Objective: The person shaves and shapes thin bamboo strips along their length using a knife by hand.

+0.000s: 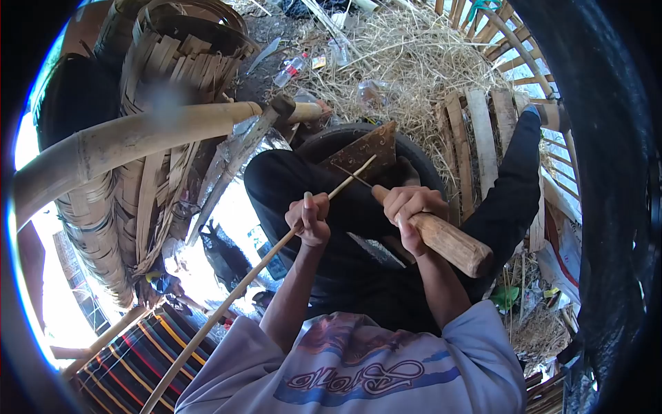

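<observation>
**Blade across the stick, both grips closed**

From my remote seat, I read the left grip (308, 219) as closed around a slim pale stick (252, 276), thumb pointing up, just left of centre. The right grip (416, 209) is wrapped around the wooden handle of a knife (449, 243), whose butt points to four o'clock. Its thin blade (363, 182) crosses the stick near its one o'clock end; I can't tell whether the edge is biting.

To do this pass well, I'd hold the left grip firm and behind the edge, lay the blade at a shallow angle, and push lightly away from the body, turning the stick between strokes. Too steep an edge could dig in or snap the tip.

The stick's long tail runs out to half past seven, so I'd let it lie free of the sleeve. Dark trousers (276, 186) sit beneath the work; I'd favour strokes clear of the knee. Beyond, a rusty plate (383, 143) lies at one o'clock, wooden slats (483, 134) at two, and a thick bamboo pole (158, 134) toward ten.
</observation>
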A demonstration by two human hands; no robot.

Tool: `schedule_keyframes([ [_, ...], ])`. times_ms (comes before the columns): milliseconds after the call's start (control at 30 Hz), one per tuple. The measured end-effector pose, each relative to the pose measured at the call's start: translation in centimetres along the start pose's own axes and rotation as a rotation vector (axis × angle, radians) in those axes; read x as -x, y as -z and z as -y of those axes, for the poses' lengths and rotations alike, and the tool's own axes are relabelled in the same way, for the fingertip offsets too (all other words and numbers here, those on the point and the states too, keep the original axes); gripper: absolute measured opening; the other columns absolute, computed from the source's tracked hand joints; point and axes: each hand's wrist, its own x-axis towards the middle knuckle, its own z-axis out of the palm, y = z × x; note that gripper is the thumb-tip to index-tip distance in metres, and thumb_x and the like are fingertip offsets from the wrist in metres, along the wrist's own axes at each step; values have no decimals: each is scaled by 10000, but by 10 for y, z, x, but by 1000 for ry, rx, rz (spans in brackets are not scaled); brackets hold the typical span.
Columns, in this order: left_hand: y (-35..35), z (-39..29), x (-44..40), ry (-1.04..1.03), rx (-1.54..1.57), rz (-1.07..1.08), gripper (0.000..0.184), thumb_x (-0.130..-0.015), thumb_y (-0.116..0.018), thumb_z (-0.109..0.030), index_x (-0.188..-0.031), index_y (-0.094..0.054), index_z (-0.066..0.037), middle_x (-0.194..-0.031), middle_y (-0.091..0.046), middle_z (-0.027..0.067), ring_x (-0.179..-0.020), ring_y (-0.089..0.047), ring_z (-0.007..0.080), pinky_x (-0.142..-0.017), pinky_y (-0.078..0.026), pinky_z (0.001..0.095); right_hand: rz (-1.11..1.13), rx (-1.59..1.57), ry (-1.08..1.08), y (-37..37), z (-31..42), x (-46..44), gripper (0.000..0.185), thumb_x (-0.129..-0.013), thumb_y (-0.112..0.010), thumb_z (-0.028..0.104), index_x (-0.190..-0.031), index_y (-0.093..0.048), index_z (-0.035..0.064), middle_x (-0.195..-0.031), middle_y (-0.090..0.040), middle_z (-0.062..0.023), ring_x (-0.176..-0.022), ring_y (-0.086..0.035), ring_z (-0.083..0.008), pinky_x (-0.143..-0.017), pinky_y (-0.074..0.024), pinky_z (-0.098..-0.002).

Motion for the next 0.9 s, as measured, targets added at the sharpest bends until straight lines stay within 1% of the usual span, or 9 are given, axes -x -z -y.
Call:
schedule_keyframes([
  [100,-1,3,2,-2,35,15,500,-973,-405,-174,-519,-220,-81,-402,-253,-6,-341,-209,72,-373,-126,272,-16,59,-53,9,-28,16,219,-782,-645,119,-673,-472,40,-562,-527,-64,-469,-512,-128,-460,-408,-269],
  [167,-1,4,-1,-8,40,-21,498,-972,-405,-177,-520,-218,-81,-401,-252,-5,-343,-204,72,-373,-125,274,-69,159,-299,17,-29,25,228,-802,-633,130,-670,-470,41,-557,-523,-63,-474,-508,-120,-466,-403,-257],
  [267,0,2,-2,-10,33,-37,503,-970,-412,-175,-516,-213,-88,-399,-256,-2,-344,-197,69,-373,-124,274,-64,-11,-11,2,-6,10,242,-798,-654,128,-675,-465,39,-570,-518,-53,-475,-496,-118,-478,-388,-263],
  [467,3,8,-3,100,112,-153,522,-983,-432,-244,-532,-197,-126,-412,-180,-22,-363,-115,69,-401,-126,279,-131,96,-14,3,-7,9,291,-856,-617,217,-677,-451,58,-541,-489,-45,-462,-452,-113,-441,-346,-240],
  [500,4,7,-4,103,103,-153,522,-983,-432,-244,-532,-197,-126,-412,-180,-22,-363,-115,69,-401,-126,279,-108,20,19,7,-5,13,202,-793,-619,77,-678,-456,45,-572,-516,-52,-484,-496,-132,-503,-398,-265],
  [700,-1,7,-10,116,172,-248,543,-984,-439,-224,-511,-196,-112,-423,-203,-29,-369,-156,55,-396,-110,266,-163,-13,-93,11,-17,18,189,-778,-617,58,-677,-458,44,-569,-510,-53,-464,-496,-144,-461,-390,-264],
  [767,-1,7,-12,128,153,-220,549,-989,-435,-226,-508,-195,-112,-419,-201,-29,-370,-144,55,-396,-110,271,-66,78,66,3,4,2,332,-849,-650,248,-673,-436,65,-537,-489,-48,-460,-460,-114,-413,-343,-225],
  [833,-1,7,-9,133,194,-233,552,-991,-434,-223,-508,-191,-110,-417,-200,-30,-370,-133,57,-396,-109,271,-81,47,82,-3,3,6,316,-844,-651,227,-677,-441,61,-540,-489,-48,-465,-464,-118,-417,-346,-223],
  [900,-2,7,-9,128,193,-216,556,-991,-436,-223,-508,-184,-111,-416,-196,-30,-369,-135,57,-396,-111,271,-84,-5,-244,2,-20,20,204,-691,-659,0,-680,-457,32,-568,-553,-65,-480,-551,-121,-442,-424,-226],
])
